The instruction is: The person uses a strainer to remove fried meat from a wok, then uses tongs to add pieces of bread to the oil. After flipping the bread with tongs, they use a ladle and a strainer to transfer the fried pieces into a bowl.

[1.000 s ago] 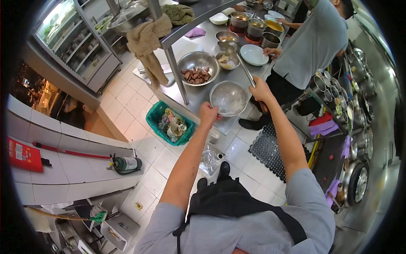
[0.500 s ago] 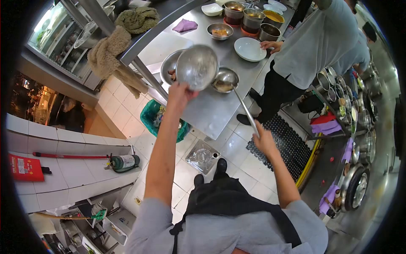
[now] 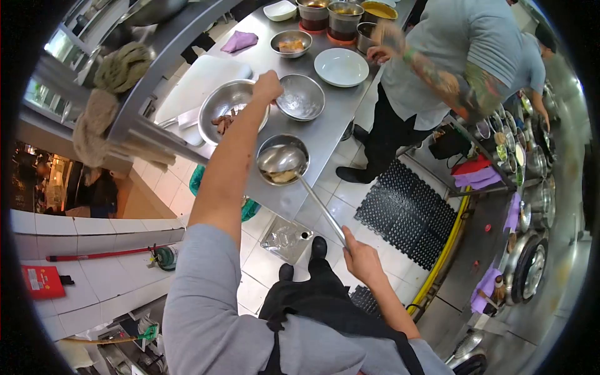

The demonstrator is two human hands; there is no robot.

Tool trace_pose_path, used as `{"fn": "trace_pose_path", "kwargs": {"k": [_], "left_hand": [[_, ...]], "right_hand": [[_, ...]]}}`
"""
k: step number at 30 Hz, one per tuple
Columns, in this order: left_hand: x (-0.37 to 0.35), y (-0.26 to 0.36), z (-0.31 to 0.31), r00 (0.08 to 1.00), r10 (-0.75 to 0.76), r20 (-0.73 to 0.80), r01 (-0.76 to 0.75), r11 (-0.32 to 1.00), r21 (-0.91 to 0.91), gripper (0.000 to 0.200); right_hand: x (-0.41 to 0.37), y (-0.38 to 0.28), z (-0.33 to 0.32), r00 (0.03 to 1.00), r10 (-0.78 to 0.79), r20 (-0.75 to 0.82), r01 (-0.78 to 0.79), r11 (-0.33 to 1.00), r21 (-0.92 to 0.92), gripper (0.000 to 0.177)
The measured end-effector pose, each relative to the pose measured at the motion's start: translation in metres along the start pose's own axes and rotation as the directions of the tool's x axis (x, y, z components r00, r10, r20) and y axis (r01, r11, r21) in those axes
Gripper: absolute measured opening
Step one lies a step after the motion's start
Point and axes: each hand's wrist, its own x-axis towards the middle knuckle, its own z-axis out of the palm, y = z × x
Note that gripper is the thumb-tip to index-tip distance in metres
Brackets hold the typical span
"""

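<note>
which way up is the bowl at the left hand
Upright on the counter: the bowl shows its shiny inside; left hand holds its rim.

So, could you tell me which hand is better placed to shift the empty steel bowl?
Left. The left hand is at the rim of the empty steel bowl, while the right hand is far back, gripping the ladle by its handle.

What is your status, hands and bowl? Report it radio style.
Left hand grips bowl rim, bowl on counter. Right hand holds ladle, cup in small bowl. Co-worker crowds counter edge.
</note>
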Motion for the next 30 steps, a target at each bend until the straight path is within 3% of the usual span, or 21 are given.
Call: {"fn": "trace_pose_path", "kwargs": {"k": [4,8,10,12,13,16,17,18,20,25,28,30], "left_hand": [[0.038,0.016,0.004,0.956,0.148,-0.254,-0.077,0.960,0.270,0.041],[0.146,-0.009,0.052,0.990,0.021,-0.140,-0.026,0.999,-0.037,0.034],[0.167,-0.011,0.063,0.995,-0.054,-0.082,0.035,0.975,-0.221,0.035],[0.203,-0.031,0.092,0.998,-0.068,0.010,0.069,0.964,-0.256,0.035],[0.193,-0.026,0.088,1.000,0.026,-0.001,-0.025,0.975,-0.220,0.035],[0.194,-0.031,0.093,0.998,0.000,-0.065,-0.008,0.992,-0.124,0.031],[0.194,-0.031,0.093,0.991,-0.073,-0.116,0.059,0.991,-0.117,0.031],[0.192,-0.033,0.091,0.987,-0.017,-0.161,-0.009,0.987,-0.162,0.032],[0.179,-0.030,0.079,0.962,0.084,-0.259,-0.147,0.961,-0.233,0.036],[0.130,-0.027,0.020,0.911,0.192,-0.364,-0.314,0.897,-0.312,0.026],[0.023,-0.004,-0.042,0.921,0.157,-0.356,-0.300,0.869,-0.393,0.025],[-0.065,-0.008,-0.067,0.895,0.208,-0.394,-0.384,0.808,-0.446,0.022]], "right_hand": [[0.007,0.004,-0.001,0.995,0.044,0.088,-0.047,0.998,0.034,0.060],[0.012,0.013,0.001,0.995,0.036,0.094,-0.037,0.999,0.012,0.064],[0.011,0.017,0.004,0.991,0.049,0.124,-0.049,0.999,-0.003,0.069],[0.008,0.021,0.009,0.992,0.038,0.123,-0.039,0.999,0.003,0.071],[0.008,0.020,0.009,0.993,0.039,0.115,-0.041,0.999,0.009,0.072],[0.009,0.018,0.009,0.990,0.062,0.129,-0.062,0.998,0.001,0.072],[0.008,0.017,0.008,0.989,0.070,0.131,-0.071,0.997,0.005,0.071],[0.010,0.017,0.007,0.988,0.072,0.135,-0.074,0.997,0.010,0.071],[0.013,0.015,0.004,0.989,0.070,0.131,-0.075,0.997,0.031,0.069],[0.017,0.013,-0.003,0.994,0.063,0.084,-0.074,0.988,0.137,0.065],[0.017,0.009,-0.001,0.996,0.064,0.065,-0.074,0.983,0.165,0.064],[0.016,0.009,-0.001,0.996,0.065,0.056,-0.074,0.983,0.169,0.064]]}}
